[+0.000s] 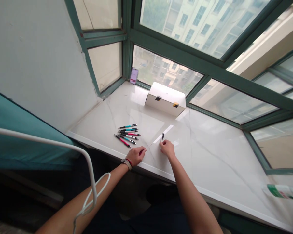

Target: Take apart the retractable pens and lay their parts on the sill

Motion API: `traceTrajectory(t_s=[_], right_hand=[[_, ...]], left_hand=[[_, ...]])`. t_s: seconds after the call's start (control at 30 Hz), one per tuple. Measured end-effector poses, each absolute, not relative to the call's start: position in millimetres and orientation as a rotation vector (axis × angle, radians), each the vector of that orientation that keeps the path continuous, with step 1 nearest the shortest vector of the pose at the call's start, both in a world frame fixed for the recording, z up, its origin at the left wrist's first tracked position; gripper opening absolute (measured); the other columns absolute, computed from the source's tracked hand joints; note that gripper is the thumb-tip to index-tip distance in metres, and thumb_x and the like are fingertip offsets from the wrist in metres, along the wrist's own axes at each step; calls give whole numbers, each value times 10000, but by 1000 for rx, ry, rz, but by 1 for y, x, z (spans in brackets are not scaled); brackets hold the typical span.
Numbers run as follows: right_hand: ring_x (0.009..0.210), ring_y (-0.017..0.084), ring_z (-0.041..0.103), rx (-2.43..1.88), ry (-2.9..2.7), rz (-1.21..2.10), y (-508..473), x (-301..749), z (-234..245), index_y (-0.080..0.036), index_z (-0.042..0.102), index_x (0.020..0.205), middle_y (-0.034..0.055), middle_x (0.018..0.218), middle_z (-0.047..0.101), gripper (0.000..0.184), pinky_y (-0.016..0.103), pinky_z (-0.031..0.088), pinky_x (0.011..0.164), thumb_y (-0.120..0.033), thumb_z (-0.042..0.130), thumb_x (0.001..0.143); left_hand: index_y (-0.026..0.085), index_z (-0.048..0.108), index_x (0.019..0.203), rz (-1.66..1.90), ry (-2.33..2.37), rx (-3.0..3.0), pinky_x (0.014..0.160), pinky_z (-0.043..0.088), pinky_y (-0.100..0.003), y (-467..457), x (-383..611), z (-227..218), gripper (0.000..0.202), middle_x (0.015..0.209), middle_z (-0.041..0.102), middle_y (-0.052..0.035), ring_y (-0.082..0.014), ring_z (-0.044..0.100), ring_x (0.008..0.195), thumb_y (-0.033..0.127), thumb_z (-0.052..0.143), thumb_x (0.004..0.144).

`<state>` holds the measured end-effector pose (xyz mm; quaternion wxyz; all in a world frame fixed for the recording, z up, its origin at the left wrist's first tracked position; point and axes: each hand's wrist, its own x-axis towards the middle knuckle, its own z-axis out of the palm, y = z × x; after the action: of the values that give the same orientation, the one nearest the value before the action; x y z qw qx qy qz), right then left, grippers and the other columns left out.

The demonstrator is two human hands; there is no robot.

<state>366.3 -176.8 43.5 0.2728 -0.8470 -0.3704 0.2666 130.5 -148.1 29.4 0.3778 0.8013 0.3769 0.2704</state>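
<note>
My left hand point(136, 156), with a watch strap and red band at the wrist, is closed near the counter's front edge. From its fingertips a thin, pale stick like a pen refill point(148, 146) points right; something dark red shows between the fingers. My right hand point(167, 148) is pinched just above the counter, a short way to the right. A small black pen part point(163, 136) sticks up past its fingertips; its lower end is hidden. Left of both hands lie several click pens point(128, 134) in turquoise, red, black and silver, loosely side by side.
A white box point(167, 94) with black and yellow tabs stands by the window on the white marbled counter point(210, 143). A purple pack point(133, 76) leans in the window corner. A green and white container point(282, 191) lies far right. A white curved tube point(85, 156) crosses before my left forearm.
</note>
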Motion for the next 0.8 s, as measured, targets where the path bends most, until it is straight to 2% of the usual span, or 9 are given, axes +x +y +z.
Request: traceTrajectory(t_s=[0.17,0.27,0.33,0.6,0.8], right_hand=[[492,150,574,-1994,-857,828,-219,327,39,-183,600,704,6,569,589,248,258,464,501,-420,570,768],[575,148,585,-1720,-766,1039,-230,293,38,-165,671,882,39,706,648,369,253,484,519,-503,621,743],[612,142,584,-1623,-727,1061,-229,277,39,-168,686,965,53,791,668,426,243,481,528,-516,654,721],[624,132,573,-1565,-590,986,-228,268,38,-160,696,830,49,785,667,381,219,446,512,-511,699,683],[760,156,657,-1522,-474,850,-241,328,50,-184,640,908,92,1034,682,334,239,526,597,-479,656,752]], left_hand=[[214,672,882,688,935,2043,657,407,-225,-148,131,32,275,705,665,-18,-135,591,657,362,444,920],[216,672,877,669,885,2050,638,393,-225,-148,131,35,274,687,667,-9,-131,583,641,363,445,922],[217,675,873,646,860,2060,610,377,-224,-149,130,36,276,676,667,-3,-126,570,619,372,452,920],[211,694,851,566,777,2015,566,368,-217,-148,127,37,306,670,683,9,-107,536,551,412,470,904],[207,687,963,582,790,1920,548,380,-214,-144,128,32,271,675,699,11,-109,536,538,395,510,879]])
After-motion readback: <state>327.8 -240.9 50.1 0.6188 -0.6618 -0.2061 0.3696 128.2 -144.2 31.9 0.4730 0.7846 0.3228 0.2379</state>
